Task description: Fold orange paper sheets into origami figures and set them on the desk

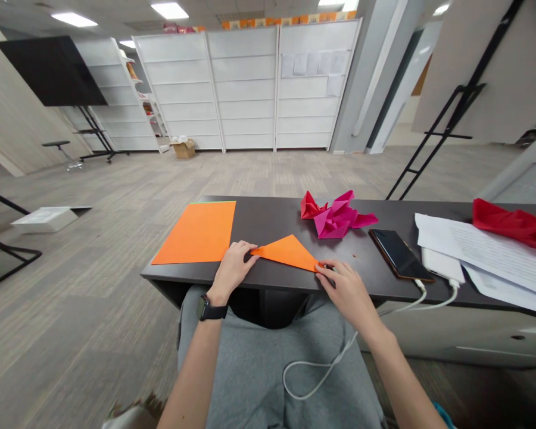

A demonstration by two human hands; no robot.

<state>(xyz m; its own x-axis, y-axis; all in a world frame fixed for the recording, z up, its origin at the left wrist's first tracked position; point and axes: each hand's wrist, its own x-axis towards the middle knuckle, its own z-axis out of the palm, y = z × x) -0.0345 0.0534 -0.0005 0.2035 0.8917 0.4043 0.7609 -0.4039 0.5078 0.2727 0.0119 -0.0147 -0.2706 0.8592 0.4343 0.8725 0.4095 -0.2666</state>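
Observation:
A folded sheet of orange paper (290, 251), roughly a triangle with its peak pointing away from me, lies on the dark desk in front of me. My left hand (234, 266) pinches its left corner between thumb and fingers. At the opposite end, my right hand (343, 287) has its fingers closed on the right corner. The fingertips hide both corners. Just left of my left hand is a stack of flat orange paper (196, 232), with a thin green edge showing at its far side.
Beyond the folded paper sit a magenta paper figure (339, 217) and a red one (311, 206). To the right are a phone (399, 253), a white power bank (442, 265) with cables, printed sheets (495, 250) and a red item (513, 225). A white cable (315, 364) loops over my lap.

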